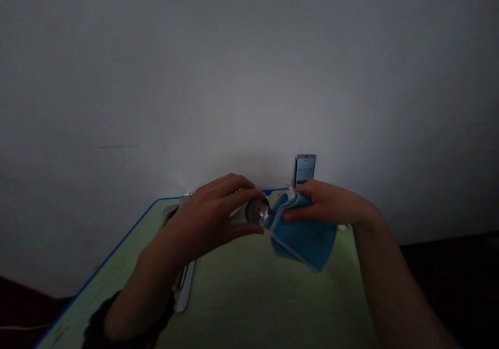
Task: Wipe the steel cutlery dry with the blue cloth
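Note:
My left hand point(222, 208) is curled, thumb and fingers around a small round shiny object point(257, 211). It has a dark rim and bright reflections; in this dim light I cannot make out whether it is metal or glass. Close on its right, my right hand point(319, 203) grips a folded blue cloth point(306, 237) with a pale edge. The cloth hangs down from the fingers, and its upper left part meets or nearly meets the round object. Both hands are above the pale green table point(253, 302).
A phone point(305, 170) with a lit screen leans against the grey wall point(249, 78) at the table's back edge. Left of centre lies a long flat metal handle point(185, 289), partly under my left forearm. Another shiny piece point(170, 211) lies behind my left wrist.

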The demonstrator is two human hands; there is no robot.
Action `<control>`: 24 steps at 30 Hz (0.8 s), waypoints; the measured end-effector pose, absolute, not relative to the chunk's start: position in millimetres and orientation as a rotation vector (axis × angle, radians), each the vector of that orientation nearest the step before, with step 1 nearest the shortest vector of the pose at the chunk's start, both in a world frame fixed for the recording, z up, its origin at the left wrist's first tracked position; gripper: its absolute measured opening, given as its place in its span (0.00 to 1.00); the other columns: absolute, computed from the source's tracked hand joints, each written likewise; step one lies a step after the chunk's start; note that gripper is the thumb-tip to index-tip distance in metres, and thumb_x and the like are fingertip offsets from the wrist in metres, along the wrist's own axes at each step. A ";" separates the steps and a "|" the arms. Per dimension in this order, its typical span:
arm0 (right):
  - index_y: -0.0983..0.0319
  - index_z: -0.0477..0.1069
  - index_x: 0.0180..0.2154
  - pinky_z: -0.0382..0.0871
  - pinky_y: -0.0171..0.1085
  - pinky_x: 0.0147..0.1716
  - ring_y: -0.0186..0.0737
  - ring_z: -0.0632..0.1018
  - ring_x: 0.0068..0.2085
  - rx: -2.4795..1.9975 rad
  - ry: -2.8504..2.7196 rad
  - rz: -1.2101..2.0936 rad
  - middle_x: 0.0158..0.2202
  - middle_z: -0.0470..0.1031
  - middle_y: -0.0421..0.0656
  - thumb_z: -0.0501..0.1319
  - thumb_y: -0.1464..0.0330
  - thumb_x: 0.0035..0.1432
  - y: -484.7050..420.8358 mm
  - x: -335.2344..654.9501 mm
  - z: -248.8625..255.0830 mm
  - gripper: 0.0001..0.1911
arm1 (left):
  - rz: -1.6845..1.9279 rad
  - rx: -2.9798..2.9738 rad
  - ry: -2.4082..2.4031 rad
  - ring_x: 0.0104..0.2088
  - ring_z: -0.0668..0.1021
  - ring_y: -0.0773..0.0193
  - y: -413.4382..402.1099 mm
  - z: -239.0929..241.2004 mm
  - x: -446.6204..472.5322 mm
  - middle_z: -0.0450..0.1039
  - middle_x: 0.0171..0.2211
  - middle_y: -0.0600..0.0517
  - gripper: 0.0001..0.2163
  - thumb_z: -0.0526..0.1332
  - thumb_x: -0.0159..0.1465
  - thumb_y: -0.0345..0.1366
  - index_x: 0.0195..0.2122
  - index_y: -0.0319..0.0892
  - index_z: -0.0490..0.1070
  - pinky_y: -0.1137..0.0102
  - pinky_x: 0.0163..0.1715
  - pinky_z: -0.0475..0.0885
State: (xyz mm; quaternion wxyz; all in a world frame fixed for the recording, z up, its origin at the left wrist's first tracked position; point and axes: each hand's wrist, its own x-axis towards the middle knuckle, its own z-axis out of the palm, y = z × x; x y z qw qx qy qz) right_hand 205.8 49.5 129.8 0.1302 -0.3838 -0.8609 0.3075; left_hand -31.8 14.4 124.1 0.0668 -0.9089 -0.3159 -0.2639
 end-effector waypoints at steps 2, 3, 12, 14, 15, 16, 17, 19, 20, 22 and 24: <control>0.62 0.74 0.34 0.65 0.32 0.27 0.38 0.75 0.31 -1.096 -2.492 0.831 0.31 0.77 0.42 0.60 0.54 0.48 51.0 198.5 127.7 0.19 | -0.814 -2.728 -0.929 0.40 0.72 0.60 16.7 122.3 -30.1 0.68 0.41 0.47 0.19 0.63 0.56 0.42 0.47 0.39 0.67 0.66 0.39 0.69; 0.62 0.74 0.34 0.65 0.32 0.27 0.37 0.75 0.31 -1.082 -2.493 0.814 0.31 0.77 0.42 0.59 0.54 0.48 51.6 196.0 127.2 0.19 | -0.829 -2.725 -0.923 0.40 0.72 0.60 17.5 122.0 -31.6 0.68 0.41 0.46 0.18 0.63 0.56 0.41 0.46 0.39 0.68 0.67 0.39 0.69; 0.62 0.74 0.37 0.66 0.34 0.29 0.40 0.76 0.34 -1.158 -2.478 0.935 0.35 0.76 0.43 0.59 0.53 0.49 51.7 207.9 129.0 0.21 | -1.004 -2.733 -1.074 0.38 0.73 0.65 12.6 131.1 -73.7 0.69 0.39 0.53 0.19 0.67 0.52 0.39 0.45 0.44 0.68 0.73 0.38 0.68; 0.62 0.73 0.38 0.66 0.34 0.29 0.40 0.76 0.34 -1.154 -2.482 0.959 0.35 0.76 0.43 0.59 0.53 0.49 51.2 207.9 128.8 0.21 | -1.027 -2.742 -1.079 0.38 0.73 0.66 11.8 133.2 -75.8 0.69 0.39 0.54 0.20 0.68 0.51 0.39 0.45 0.45 0.68 0.73 0.39 0.68; 0.62 0.73 0.38 0.66 0.33 0.28 0.40 0.76 0.34 -1.152 -2.484 0.968 0.35 0.76 0.43 0.58 0.53 0.49 50.8 206.8 128.7 0.21 | -1.040 -2.747 -1.076 0.38 0.73 0.66 11.8 133.8 -75.5 0.69 0.39 0.54 0.20 0.68 0.51 0.39 0.45 0.46 0.68 0.73 0.39 0.68; 0.62 0.73 0.37 0.66 0.33 0.28 0.39 0.76 0.33 -1.144 -2.488 0.971 0.35 0.76 0.43 0.58 0.52 0.49 50.3 205.2 128.5 0.21 | -1.051 -2.751 -1.076 0.38 0.73 0.66 11.8 134.1 -74.4 0.69 0.39 0.54 0.21 0.68 0.50 0.39 0.45 0.46 0.68 0.73 0.39 0.68; 0.63 0.73 0.36 0.66 0.33 0.27 0.39 0.76 0.33 -1.131 -2.492 0.962 0.34 0.76 0.43 0.58 0.52 0.50 49.7 203.3 128.5 0.21 | -1.054 -2.758 -1.077 0.38 0.73 0.65 12.0 134.1 -72.7 0.69 0.39 0.54 0.21 0.68 0.49 0.40 0.45 0.46 0.68 0.73 0.39 0.68; 0.63 0.73 0.35 0.65 0.32 0.27 0.37 0.76 0.31 -1.092 -2.500 0.923 0.33 0.76 0.42 0.58 0.53 0.50 48.2 199.0 129.0 0.20 | -1.035 -2.786 -1.080 0.38 0.73 0.65 12.6 133.8 -67.9 0.69 0.39 0.53 0.21 0.69 0.49 0.40 0.45 0.45 0.68 0.72 0.39 0.69; 0.63 0.73 0.34 0.65 0.32 0.27 0.37 0.76 0.31 -1.069 -2.505 0.900 0.32 0.76 0.42 0.58 0.53 0.50 47.5 196.7 129.4 0.20 | -1.014 -2.808 -1.082 0.39 0.73 0.65 12.9 133.5 -65.0 0.69 0.39 0.53 0.21 0.68 0.49 0.40 0.45 0.45 0.68 0.72 0.39 0.69; 0.63 0.72 0.35 0.65 0.31 0.27 0.36 0.75 0.31 -1.028 -2.526 0.873 0.32 0.76 0.42 0.57 0.54 0.51 46.5 192.4 130.1 0.19 | -0.968 -2.854 -1.080 0.39 0.73 0.64 13.6 133.4 -58.8 0.69 0.40 0.51 0.21 0.67 0.50 0.41 0.45 0.43 0.69 0.72 0.39 0.69; 0.63 0.72 0.37 0.65 0.32 0.28 0.37 0.76 0.33 -1.002 -2.557 0.870 0.34 0.76 0.42 0.56 0.54 0.52 46.5 188.3 129.8 0.20 | -0.918 -2.892 -1.092 0.38 0.74 0.64 14.3 133.7 -53.2 0.69 0.40 0.50 0.20 0.67 0.51 0.42 0.44 0.43 0.69 0.72 0.38 0.70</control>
